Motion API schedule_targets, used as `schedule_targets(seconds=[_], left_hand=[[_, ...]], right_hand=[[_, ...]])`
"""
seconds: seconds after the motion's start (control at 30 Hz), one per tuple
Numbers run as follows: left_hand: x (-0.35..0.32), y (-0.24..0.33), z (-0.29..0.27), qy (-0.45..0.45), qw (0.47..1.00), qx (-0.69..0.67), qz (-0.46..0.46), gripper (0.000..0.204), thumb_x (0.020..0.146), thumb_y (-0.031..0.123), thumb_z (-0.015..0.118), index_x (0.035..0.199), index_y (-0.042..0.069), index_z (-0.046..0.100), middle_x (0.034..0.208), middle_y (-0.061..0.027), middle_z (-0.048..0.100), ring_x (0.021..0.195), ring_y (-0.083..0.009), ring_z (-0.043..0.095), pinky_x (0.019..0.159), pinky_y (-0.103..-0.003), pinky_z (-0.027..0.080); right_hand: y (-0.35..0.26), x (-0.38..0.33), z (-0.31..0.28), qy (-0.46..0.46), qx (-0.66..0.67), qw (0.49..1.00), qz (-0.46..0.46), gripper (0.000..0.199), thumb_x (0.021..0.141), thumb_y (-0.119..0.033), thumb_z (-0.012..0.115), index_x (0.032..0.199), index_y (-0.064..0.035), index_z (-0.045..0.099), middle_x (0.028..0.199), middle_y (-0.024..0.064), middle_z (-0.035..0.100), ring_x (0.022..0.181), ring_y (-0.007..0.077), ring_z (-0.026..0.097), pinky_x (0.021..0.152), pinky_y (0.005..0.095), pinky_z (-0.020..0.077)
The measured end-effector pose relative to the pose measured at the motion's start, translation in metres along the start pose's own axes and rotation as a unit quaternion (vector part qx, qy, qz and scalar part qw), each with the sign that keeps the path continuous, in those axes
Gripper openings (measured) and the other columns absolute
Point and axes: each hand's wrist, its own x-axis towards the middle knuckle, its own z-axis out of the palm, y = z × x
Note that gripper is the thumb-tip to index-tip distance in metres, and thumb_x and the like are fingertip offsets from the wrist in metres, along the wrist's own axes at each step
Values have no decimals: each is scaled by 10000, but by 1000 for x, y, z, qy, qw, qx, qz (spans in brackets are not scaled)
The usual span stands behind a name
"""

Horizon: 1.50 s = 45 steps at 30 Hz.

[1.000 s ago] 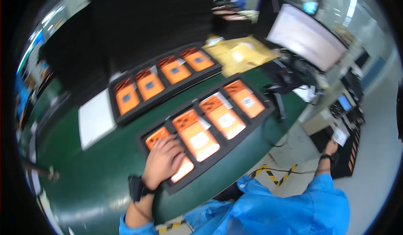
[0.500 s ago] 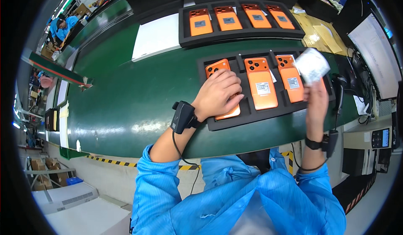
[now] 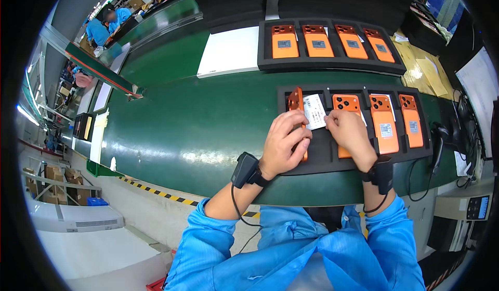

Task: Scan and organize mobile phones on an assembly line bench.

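An orange phone [image 3: 296,98] is tipped up on its long edge in the leftmost slot of a black foam tray [image 3: 422,109]. My left hand [image 3: 285,144] has its fingers closed on the phone's lower part. Beside the phone, a white printed slip [image 3: 314,111] leans in the same slot. My right hand [image 3: 351,131] pinches the slip's right edge between thumb and fingers. That hand partly covers the second orange phone [image 3: 345,104]. Two more orange phones, a third [image 3: 384,124] and a fourth [image 3: 411,119], lie camera side up with labels on their backs.
Behind stands another black tray [image 3: 332,66] with more orange phones. A flat white box [image 3: 228,54] is left of it, yellow envelopes [image 3: 416,65] right. A black handheld scanner [image 3: 439,140] and a monitor [image 3: 478,93] flank the right side. Co-workers [image 3: 112,23] sit far left.
My right hand has come left from the tray's right end, where it held a blurred white item. The left phone, lying under my left hand before, now stands tipped on its edge.
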Motion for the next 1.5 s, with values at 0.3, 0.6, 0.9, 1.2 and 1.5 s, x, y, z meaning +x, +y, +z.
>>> schedule_targets(seconds=[0.3,0.6,0.9,1.2,1.5], left_hand=[[1,-6,3,-117,993,34,10,252,750,154,676,997,104,663,1151,-93,581,1158,-324,505,985,-463,393],[-41,55,1,-169,980,108,0,329,790,241,695,1037,57,578,964,-114,546,939,-251,539,795,-355,447],[-75,33,-44,-142,983,111,-43,290,837,274,674,933,25,562,905,-108,555,873,-290,555,776,-375,460],[-157,60,-125,64,918,306,-242,110,811,121,633,883,44,603,1139,-177,532,1081,-351,520,908,-406,434],[-193,102,-101,148,885,83,-434,191,885,67,565,1075,60,582,1308,-169,467,1235,-304,470,963,-375,440]], right_hand=[[-11,2,16,80,-54,994,-49,253,849,-230,579,721,-23,647,685,190,630,674,388,630,609,475,495],[-4,-8,2,33,54,998,-29,249,855,-243,611,753,-19,647,630,166,595,619,351,617,550,426,452],[38,-12,-46,127,243,959,-72,115,919,-55,542,864,24,605,735,30,584,671,59,506,609,229,411],[116,-28,-74,185,59,981,14,308,879,-44,568,1173,45,551,1160,147,566,1111,302,541,962,378,406],[81,-51,-104,53,49,997,-12,539,914,-305,634,1325,13,493,1248,251,581,1108,371,589,942,388,457]])
